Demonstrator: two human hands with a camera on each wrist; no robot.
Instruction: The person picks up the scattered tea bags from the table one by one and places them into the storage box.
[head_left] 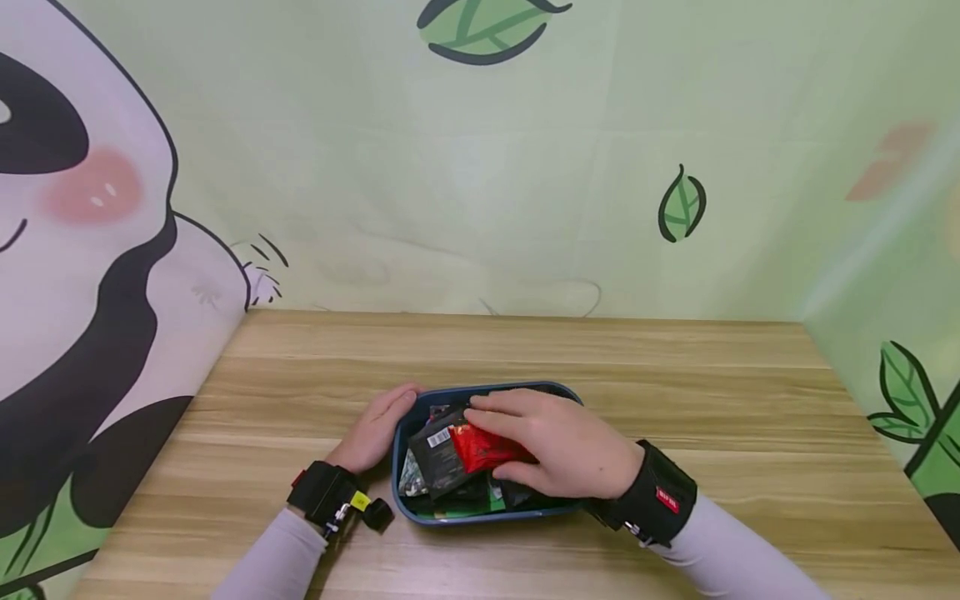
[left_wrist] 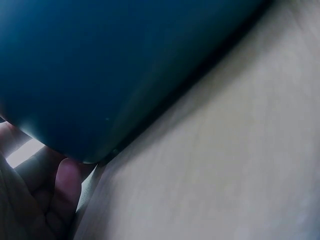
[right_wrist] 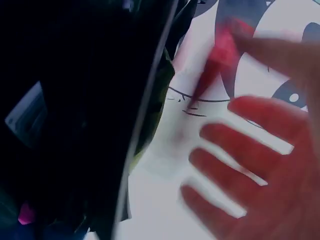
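Observation:
A blue rounded bin [head_left: 489,518] on the table holds several small packets. My left hand [head_left: 378,429] rests against the bin's left end, fingertips at its far corner. The left wrist view shows those fingers [left_wrist: 67,182] touching the lower blue wall [left_wrist: 100,75]. My right hand [head_left: 558,442] is over the bin's right part, fingers extended and spread. A shiny red packet [head_left: 483,446] is between its thumb and fingers, over a black packet [head_left: 438,458] with a barcode label. In the right wrist view the red packet [right_wrist: 220,55] is blurred, at the thumb's tip.
A silvery patterned packet [head_left: 412,477] lies at the bin's left inside, with dark and green ones below. The wood-grain table [head_left: 735,400] reaches back to a printed wall [head_left: 480,208] with a panda and leaves. Both wrists wear black bands.

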